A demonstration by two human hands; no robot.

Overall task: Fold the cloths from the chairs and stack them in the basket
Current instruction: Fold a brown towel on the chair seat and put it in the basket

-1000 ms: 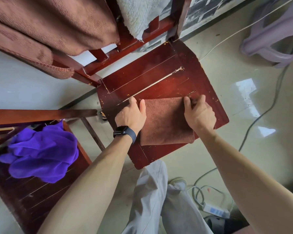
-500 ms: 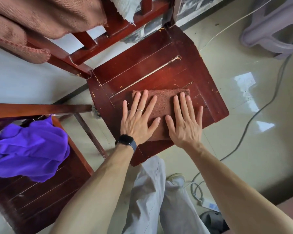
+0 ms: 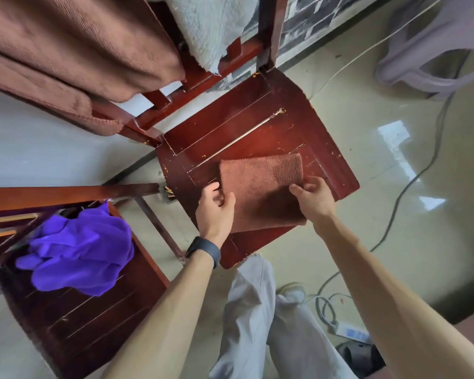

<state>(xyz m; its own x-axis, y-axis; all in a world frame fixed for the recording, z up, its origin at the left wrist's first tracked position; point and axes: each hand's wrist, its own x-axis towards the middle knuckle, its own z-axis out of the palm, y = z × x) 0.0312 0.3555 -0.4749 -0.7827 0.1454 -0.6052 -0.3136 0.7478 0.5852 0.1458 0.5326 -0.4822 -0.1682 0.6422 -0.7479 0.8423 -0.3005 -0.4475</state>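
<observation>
Around the work, a lilac plastic stool is standing on the floor beyond the far right corner of the seat, grey cables are trailing across the tiles to a power strip, and the person's grey trouser legs are showing below the seat's front edge. A large brown cloth and a pale towel are hanging over the backrest of the right chair, covering its upper rails, while a crumpled purple cloth is sitting at the back edge of the left chair. The folded brown cloth is lying toward the front right part of the right chair's seat. It is looking nearly square, so its long axis cannot be told; its far edge is running askew to the seat's diagonal slats. The left hand, wearing a dark watch, is gripping the cloth's left edge with the thumb on top, and the right hand is pinching its right edge with curled fingers. Whether the cloth is resting flat or being lifted cannot be told. In all, two chairs, four cloths, one stool and two hands are showing.
</observation>
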